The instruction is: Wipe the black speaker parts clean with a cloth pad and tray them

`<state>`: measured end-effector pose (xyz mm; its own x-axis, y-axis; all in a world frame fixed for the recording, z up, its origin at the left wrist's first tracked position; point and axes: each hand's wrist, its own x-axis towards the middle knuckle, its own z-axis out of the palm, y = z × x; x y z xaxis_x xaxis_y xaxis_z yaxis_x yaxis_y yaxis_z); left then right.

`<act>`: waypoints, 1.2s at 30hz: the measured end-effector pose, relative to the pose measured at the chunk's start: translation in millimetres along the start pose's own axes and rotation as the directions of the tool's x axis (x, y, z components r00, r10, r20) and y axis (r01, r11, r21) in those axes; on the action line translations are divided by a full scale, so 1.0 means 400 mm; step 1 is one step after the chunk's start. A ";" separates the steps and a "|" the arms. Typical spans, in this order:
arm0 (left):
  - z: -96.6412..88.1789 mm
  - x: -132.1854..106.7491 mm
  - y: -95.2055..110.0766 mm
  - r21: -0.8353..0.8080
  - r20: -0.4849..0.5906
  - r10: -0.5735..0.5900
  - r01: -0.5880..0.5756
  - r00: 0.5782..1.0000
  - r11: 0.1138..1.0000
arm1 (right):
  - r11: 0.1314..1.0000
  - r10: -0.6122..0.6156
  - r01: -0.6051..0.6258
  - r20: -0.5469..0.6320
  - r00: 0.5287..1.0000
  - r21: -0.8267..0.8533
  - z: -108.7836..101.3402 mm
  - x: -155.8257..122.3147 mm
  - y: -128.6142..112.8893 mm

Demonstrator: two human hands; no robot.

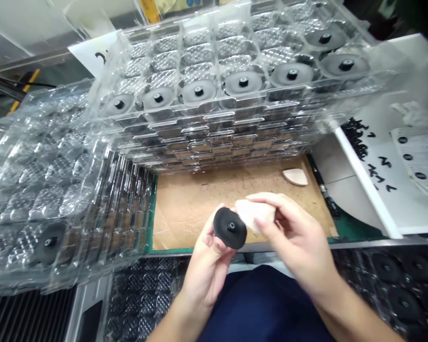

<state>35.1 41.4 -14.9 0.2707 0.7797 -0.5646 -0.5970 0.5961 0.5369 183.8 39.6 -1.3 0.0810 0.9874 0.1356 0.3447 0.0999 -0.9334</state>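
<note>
My left hand (pixel 214 259) grips a black round disc (pixel 221 227) by its edge, with the small raised hub facing up at me. In my right hand (pixel 292 230) is a white, folded-looking pad (pixel 254 213), pinched between thumb and fingers. The pad's left end meets the disc's upper right rim, or lies just over it; which of the two I cannot tell. Both hands are above a sheet of brown cardboard (pixel 185 209). A second white pad (pixel 295 176), shaped like a wedge, lies on the cardboard at its upper right.
Behind the cardboard rises a stack of clear plastic trays (pixel 214 128), its top tray holding several black discs (pixel 243 83). Another tray stack (pixel 50 166) stands at left. On the right, small black pieces (pixel 356 137) lie in a white bin (pixel 374 209) beside a pen-like tool (pixel 326 194).
</note>
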 end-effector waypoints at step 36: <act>0.027 -0.029 0.037 -0.052 0.103 -0.070 0.076 0.992 0.996 | 0.987 -0.079 0.125 0.363 0.928 -0.105 -0.062 -0.017 -0.095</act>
<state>31.5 43.4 6.3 0.3883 0.7516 -0.5332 -0.6135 0.6426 0.4590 193.2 26.1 41.2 -0.2919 0.9531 0.0793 0.4483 0.2096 -0.8690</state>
